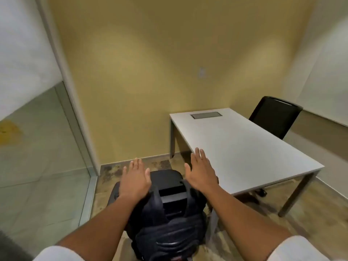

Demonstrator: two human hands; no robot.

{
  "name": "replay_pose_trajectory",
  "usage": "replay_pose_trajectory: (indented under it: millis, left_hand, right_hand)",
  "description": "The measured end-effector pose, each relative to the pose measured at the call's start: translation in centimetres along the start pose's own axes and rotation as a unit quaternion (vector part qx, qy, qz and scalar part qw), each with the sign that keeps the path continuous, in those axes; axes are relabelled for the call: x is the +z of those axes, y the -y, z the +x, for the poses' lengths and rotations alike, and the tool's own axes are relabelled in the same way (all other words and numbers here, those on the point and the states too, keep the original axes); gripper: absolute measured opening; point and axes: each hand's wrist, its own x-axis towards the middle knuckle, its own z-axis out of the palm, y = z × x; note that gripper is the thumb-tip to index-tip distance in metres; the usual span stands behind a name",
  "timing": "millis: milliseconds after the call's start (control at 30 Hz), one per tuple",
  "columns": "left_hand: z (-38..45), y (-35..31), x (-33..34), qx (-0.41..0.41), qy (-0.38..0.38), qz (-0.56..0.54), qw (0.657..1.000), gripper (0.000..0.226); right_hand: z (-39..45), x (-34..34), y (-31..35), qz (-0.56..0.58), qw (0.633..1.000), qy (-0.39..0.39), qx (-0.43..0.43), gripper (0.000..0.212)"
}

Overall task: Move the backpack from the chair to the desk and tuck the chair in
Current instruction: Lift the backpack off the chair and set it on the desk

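Note:
A dark backpack (pixel 167 221) rests on a black chair (pixel 163 176) directly below me, its straps and top handle facing up. The chair stands on the floor to the left of the white desk (pixel 244 147), near the desk's front left corner. My left hand (pixel 135 178) hovers above the backpack's left side, fingers spread, holding nothing. On the other side my right hand (pixel 201 172) is stretched out flat over the backpack's right side, next to the desk edge, also holding nothing. Most of the chair seat is hidden under the backpack.
A second black chair (pixel 275 117) stands behind the desk at the far right. A grey cable hatch (pixel 206 115) is set in the desktop's far end. A glass partition (pixel 47 157) runs along the left. Yellow wall ahead, patterned floor below.

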Motion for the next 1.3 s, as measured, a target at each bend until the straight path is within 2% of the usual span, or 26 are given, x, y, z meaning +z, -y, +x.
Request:
replay_pose_trajectory:
  millis: [133,267,367,500,600,800,867,1033,1200,1300]
  left_hand:
    - [-1.7,0.6,2.1,-0.038,0.071,0.021,0.997,0.064]
    - [-2.8,0.6,2.6,-0.057,0.059,0.033,0.996,0.055]
    - [-2.9,0.5,3.0,-0.098,0.061,0.000,0.993,0.071]
    - [-2.8,-0.2,3.0,-0.172,0.104,-0.037,0.979,0.107]
    - [-2.5,-0.9,2.5,-0.215,0.141,-0.050,0.965,0.111]
    - [-1.9,-1.1,2.1,-0.278,0.155,-0.131,0.939,0.112]
    - [-2.0,-0.9,2.2,-0.298,0.144,-0.154,0.931,0.111]
    - [-1.3,-0.7,1.7,-0.335,0.114,-0.207,0.912,0.105]
    - [-1.4,-1.1,2.2,-0.358,0.044,-0.247,0.900,0.098]
    - [-1.3,-1.4,2.4,-0.393,-0.003,-0.285,0.874,0.089]
  right_hand:
    - [-1.7,1.6,-0.7,-0.009,0.996,0.075,0.046,0.063]
    - [-2.6,2.7,-1.4,-0.029,0.991,0.113,0.062,0.053]
    - [-2.8,3.3,-1.7,-0.025,0.989,0.113,0.088,0.066]
    - [-2.2,3.5,-1.7,-0.028,0.978,0.137,0.153,0.086]
    - [-1.8,3.6,-1.9,0.014,0.972,0.138,0.191,0.092]
    - [-1.6,4.2,-2.6,0.114,0.958,0.079,0.252,0.109]
    - [-1.6,4.4,-2.8,0.167,0.946,0.039,0.276,0.104]
    - [-1.8,4.7,-2.9,0.278,0.903,-0.087,0.314,0.076]
    - [-2.4,5.3,-2.5,0.338,0.861,-0.158,0.346,0.074]
    - [-2.5,5.6,-2.4,0.354,0.845,-0.178,0.359,0.070]
